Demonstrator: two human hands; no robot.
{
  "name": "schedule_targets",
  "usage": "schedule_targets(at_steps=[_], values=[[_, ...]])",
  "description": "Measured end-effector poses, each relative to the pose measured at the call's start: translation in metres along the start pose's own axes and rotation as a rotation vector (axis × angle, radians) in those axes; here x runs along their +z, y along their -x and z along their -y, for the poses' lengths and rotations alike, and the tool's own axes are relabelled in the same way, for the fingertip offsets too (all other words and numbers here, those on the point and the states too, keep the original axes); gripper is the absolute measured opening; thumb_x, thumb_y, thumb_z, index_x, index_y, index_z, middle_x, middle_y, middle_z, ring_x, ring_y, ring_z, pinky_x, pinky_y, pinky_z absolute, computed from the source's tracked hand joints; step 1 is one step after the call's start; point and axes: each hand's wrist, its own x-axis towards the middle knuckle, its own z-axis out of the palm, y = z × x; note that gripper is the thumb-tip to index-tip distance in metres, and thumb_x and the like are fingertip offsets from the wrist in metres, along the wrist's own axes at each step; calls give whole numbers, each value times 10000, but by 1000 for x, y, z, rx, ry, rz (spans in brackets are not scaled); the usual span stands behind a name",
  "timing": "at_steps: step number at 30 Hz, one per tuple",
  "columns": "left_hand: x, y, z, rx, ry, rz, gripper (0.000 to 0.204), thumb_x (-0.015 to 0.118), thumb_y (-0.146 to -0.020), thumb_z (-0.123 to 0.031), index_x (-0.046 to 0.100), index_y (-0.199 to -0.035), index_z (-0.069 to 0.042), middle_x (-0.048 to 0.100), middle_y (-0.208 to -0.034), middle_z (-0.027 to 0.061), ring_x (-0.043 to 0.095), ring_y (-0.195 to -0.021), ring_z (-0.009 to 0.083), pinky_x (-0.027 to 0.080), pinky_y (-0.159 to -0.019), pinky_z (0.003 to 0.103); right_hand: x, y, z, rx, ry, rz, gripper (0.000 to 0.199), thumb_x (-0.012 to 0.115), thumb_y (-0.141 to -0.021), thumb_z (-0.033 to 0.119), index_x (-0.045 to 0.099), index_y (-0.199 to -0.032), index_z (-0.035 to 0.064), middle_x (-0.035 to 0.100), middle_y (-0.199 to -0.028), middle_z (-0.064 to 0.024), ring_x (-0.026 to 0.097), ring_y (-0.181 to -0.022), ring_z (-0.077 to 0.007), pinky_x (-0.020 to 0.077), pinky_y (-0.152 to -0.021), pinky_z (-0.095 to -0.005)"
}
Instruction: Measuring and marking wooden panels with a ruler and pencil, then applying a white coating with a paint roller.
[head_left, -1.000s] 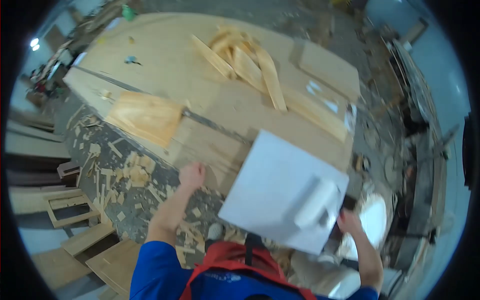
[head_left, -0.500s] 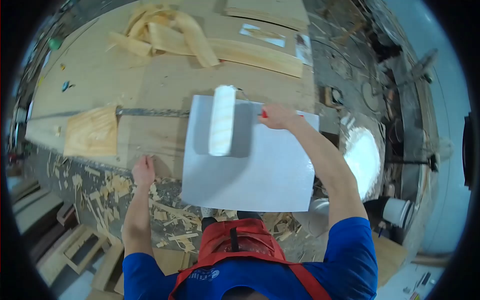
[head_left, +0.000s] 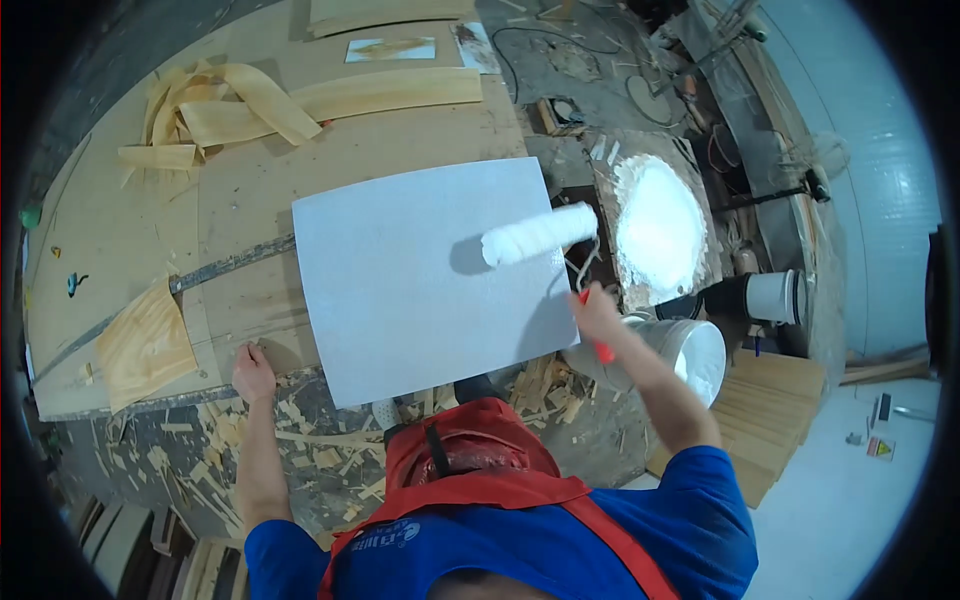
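right hand fingers clamped on paint roller over grey panel, left hand fingers together, flat on workbench edge

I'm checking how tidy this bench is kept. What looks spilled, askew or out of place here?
Wood chips and offcuts litter the floor below the bench edge. White paste is smeared thickly over a board beside the bench. The grey panel lies skewed, its near edge overhanging the workbench. Curled veneer strips lie heaped at the far side.
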Motion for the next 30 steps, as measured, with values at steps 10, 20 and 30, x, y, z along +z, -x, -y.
schedule_targets(at_steps=[10,20,30], values=[[3,-3,18,126,1,114,336,467,-1016,-358,663,-994,-85,704,-942,229,685,-882,443,546,-739,565,22,252,39,421,-237,180,486,654,-955,414,557,-965,-63,675,-813,-252,699,-856,-408,536,-754,-480],[-15,-7,29,190,87,26,285,508,-997,-330,663,-944,-96,712,-855,198,689,-755,428,548,-681,551,160,219,162,-261,-394,123,316,481,-1045,274,532,-1154,-18,652,-965,-305,647,-953,-484,499,-797,-530],[-18,1,33,182,50,34,285,525,-989,-327,633,-866,-94,696,-763,205,682,-695,428,540,-644,552,153,-10,391,-240,-503,238,460,456,-1056,408,478,-1044,-51,577,-658,-146,576,-418,-248,475,-387,-405]])
